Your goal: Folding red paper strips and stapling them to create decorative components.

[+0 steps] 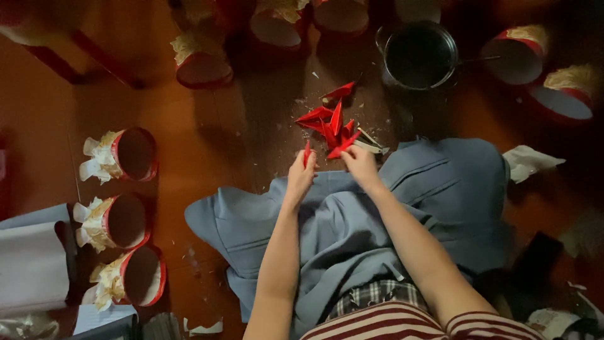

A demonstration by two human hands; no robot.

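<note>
- The light is dim — the corners of the floor (207, 145) fall into shadow, and the things at the lower right are too dark to make out.
- The cups along the top edge are cut off by the frame.
- The left hand (301, 176) has its fingers closed on a small red paper piece (307, 153), held upright at the fingertips.
- The right hand (362, 165) pinches another folded red paper (341, 147) between closed fingers.
- Both hands sit at the far edge of a grey-blue cloth (352, 220) over the lap.
- A pile of red paper shapes (327, 119) lies on the floor just beyond them, with a dark metal pot (420, 55) further off.
- Three red-rimmed cups (129, 214) lie on their sides at the left.
</note>
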